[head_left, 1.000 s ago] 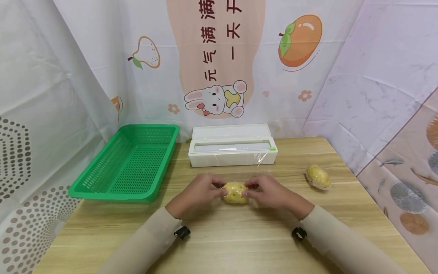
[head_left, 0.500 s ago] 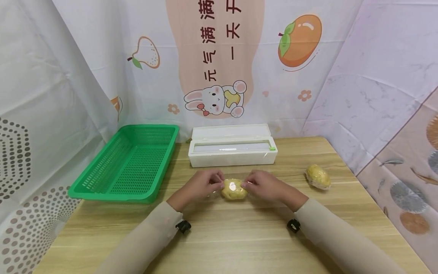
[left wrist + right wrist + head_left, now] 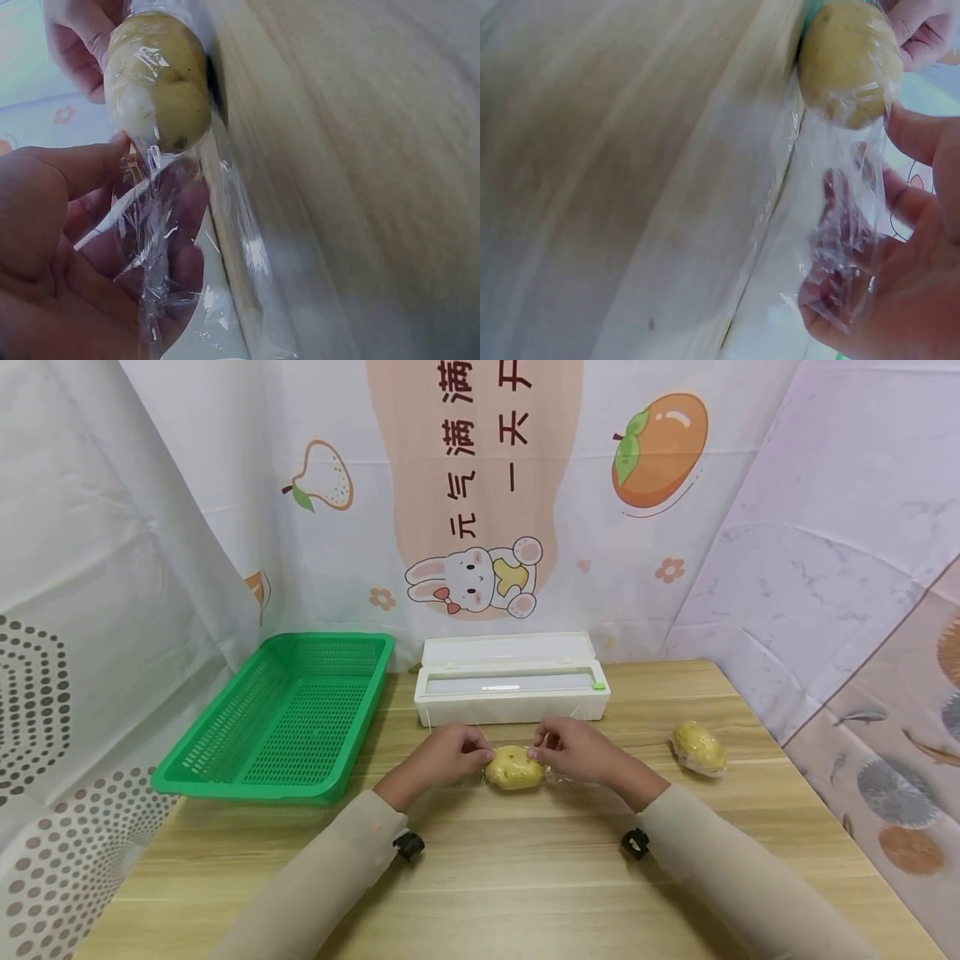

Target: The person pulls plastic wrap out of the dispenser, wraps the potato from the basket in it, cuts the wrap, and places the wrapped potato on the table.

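A yellow potato (image 3: 514,768) in clear plastic wrap is between my two hands at the middle of the table. My left hand (image 3: 450,758) pinches its left end, thumb tip against the potato. My right hand (image 3: 581,752) pinches the other end in the same way. Loose, twisted plastic wrap (image 3: 156,277) trails from the potato's end across the left fingers in the left wrist view. A similar crumpled tail of wrap (image 3: 844,247) lies over the right fingers in the right wrist view. Behind the hands stands a white cling film dispenser (image 3: 512,708), its lid up.
Another wrapped potato (image 3: 698,748) lies on the right side of the wooden table (image 3: 517,893). To the left stands a green plastic basket (image 3: 360,718) with perforated walls. A printed curtain (image 3: 322,577) hangs behind the table.
Both hands have moved slightly away from me, toward the dispenser, with the potato. The potato has turned, as its dark spots show in different places. Wrap tails now show beside both ends.
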Motion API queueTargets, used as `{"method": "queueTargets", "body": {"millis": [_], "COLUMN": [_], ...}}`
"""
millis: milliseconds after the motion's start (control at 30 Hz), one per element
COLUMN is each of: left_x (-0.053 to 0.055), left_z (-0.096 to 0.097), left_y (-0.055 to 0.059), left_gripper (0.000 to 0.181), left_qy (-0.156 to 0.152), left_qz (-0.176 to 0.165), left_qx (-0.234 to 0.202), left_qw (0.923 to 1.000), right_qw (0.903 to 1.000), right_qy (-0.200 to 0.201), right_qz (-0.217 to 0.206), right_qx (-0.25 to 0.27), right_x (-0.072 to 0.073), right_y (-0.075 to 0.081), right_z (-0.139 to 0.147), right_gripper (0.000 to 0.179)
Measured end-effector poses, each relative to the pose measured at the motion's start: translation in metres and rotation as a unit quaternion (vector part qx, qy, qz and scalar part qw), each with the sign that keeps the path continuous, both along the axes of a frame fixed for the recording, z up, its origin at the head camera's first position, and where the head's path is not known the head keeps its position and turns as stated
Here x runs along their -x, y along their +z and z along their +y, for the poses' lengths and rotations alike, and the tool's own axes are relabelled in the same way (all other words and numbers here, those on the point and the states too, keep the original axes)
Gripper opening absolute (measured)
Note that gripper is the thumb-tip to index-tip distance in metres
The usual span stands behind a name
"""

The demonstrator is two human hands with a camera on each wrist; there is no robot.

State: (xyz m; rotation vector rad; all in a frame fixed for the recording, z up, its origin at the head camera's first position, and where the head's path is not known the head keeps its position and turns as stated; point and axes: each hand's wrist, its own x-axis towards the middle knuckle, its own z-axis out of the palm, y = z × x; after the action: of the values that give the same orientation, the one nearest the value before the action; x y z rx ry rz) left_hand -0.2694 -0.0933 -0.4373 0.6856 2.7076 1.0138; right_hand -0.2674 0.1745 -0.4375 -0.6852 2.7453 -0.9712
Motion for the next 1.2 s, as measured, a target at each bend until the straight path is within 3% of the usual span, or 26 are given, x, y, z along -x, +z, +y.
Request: {"method": "queueTargets", "body": {"millis": [133, 333, 467, 600, 1200], "left_x": [0.002, 0.004, 0.001, -0.005, -0.019], "left_z": [0.002, 0.005, 0.005, 0.005, 0.008], "left_y": [0.0, 0.001, 0.002, 0.003, 0.002], "left_gripper": [0.016, 0.028, 0.033, 0.044, 0.047], "left_qy": [-0.002, -0.031, -0.033, -0.027, -0.001], "left_qz": [0.021, 0.053, 0.062, 0.093, 0.139], "left_qx": [0.02, 0.043, 0.078, 0.115, 0.109], "left_qw": [0.9996, 0.9972, 0.9944, 0.9886, 0.9842], "right_qw": [0.9991, 0.9947, 0.9911, 0.9867, 0.9907], "right_qy": [-0.006, -0.012, 0.004, 0.01, 0.009], "right_qz": [0.043, 0.099, 0.128, 0.155, 0.135], "right_qx": [0.006, -0.024, -0.036, -0.049, -0.016], "right_x": [0.0, -0.001, -0.003, -0.009, -0.024], "right_y": [0.0, 0.001, 0.001, 0.0, -0.001], "right_z": [-0.003, -0.004, 0.0, 0.004, 0.006], "right_gripper": [0.008, 0.011, 0.014, 0.014, 0.014]}}
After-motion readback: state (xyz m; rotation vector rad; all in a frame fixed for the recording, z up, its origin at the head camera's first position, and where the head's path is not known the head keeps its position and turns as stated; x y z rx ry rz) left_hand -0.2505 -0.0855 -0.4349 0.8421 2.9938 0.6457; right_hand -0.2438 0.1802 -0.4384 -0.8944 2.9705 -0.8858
